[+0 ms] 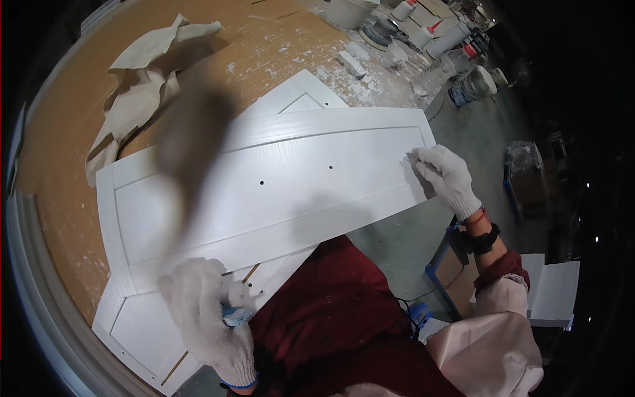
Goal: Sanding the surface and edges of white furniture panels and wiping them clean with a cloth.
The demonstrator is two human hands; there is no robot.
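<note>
A white framed panel [291,172] with two small dark holes lies tilted across the table, on top of other white panels [149,324]. My left hand [205,317], in a white knit glove, is at the panel's near left edge. Between its thumb and palm shows a small crumpled blue-and-white thing [235,315], its kind unclear. At the panel's right end my right hand [446,175], also gloved, is closed in a pinch, fingertips down at the panel's surface. What it pinches, if anything, is hidden.
Crumpled beige sheeting [135,92] lies on the brown tabletop [264,33]. Bottles [423,33], tubs [347,12] and a white block [352,64] crowd the far right. A blurred brown shape [192,139] blocks part of the view. Cardboard boxes [456,271] stand below on the right.
</note>
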